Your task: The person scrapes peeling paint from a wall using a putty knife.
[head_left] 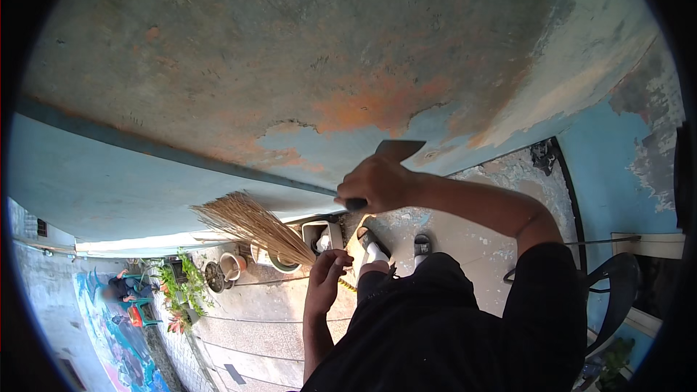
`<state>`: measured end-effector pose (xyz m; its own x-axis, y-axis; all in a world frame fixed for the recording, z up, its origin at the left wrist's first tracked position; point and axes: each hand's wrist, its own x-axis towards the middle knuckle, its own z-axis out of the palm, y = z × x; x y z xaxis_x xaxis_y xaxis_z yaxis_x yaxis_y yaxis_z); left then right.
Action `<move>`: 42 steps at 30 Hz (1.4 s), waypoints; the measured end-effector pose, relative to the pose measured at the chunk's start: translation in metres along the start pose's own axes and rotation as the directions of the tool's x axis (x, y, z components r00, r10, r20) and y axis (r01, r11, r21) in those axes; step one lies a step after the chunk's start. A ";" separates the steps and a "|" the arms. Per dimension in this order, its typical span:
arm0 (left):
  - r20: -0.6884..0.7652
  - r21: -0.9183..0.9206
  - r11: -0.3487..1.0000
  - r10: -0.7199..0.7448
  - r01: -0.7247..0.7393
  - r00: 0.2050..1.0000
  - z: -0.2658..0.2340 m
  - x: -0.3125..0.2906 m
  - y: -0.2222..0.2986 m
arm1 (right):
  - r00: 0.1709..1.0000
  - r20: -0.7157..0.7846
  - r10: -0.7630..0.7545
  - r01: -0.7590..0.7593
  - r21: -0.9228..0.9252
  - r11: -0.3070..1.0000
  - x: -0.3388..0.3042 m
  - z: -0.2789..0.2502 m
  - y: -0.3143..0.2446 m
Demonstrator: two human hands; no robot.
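My right hand (377, 183) is wrapped round the dark handle of a scraper (401, 149). Its flat, wide blade lies against or very close to the wall (348, 105), where blue paint gives way to bare grey and orange patches with ragged edges. Lower down, my left hand (328, 276) hangs in front of my body with its fingers curled together; whether anything is inside them is hidden. Just beyond it a straw broom (254, 225) leans with its bristles fanned to the upper left, its narrow end passing behind the hand.
Buckets and pots (232, 266) stand by the wall's foot, near a pale bin (323, 234). Paint flakes dot the floor (465, 236) by my sandals (374, 243). A dark chair (617, 283) is at right. Far left, a person (125, 287) sits near green plants (185, 283).
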<state>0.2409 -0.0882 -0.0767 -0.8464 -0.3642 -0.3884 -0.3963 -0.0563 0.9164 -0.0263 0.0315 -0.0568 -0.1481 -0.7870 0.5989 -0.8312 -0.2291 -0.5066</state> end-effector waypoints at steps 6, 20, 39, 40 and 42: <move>0.049 0.019 0.999 -0.037 0.036 0.998 0.006 0.012 -0.007 | 0.948 -0.001 0.318 -0.303 0.298 0.905 -0.038 0.029 -0.038; 0.238 0.042 0.984 0.160 -0.175 0.958 -0.008 0.114 -0.033 | 0.965 -0.256 -0.050 0.062 0.039 0.997 0.007 -0.030 -0.090; -0.313 -0.285 0.958 -0.135 0.043 0.940 0.093 0.028 -0.051 | 0.944 0.072 -0.323 0.308 0.169 0.936 0.008 -0.051 -0.020; -0.307 -0.325 0.946 -0.093 -0.012 0.947 0.097 0.030 -0.047 | 0.916 0.075 -0.394 0.373 0.198 0.906 0.007 -0.060 -0.037; -0.298 -0.323 0.944 -0.038 -0.064 0.954 0.104 0.034 -0.045 | 0.900 0.096 -0.424 0.391 0.249 0.886 0.010 -0.068 -0.046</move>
<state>0.1933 -0.0009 -0.1413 -0.6864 -0.6223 -0.3762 -0.2052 -0.3305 0.9212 -0.0259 0.0733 0.0145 0.2709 -0.6663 0.6947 -0.6608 -0.6535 -0.3692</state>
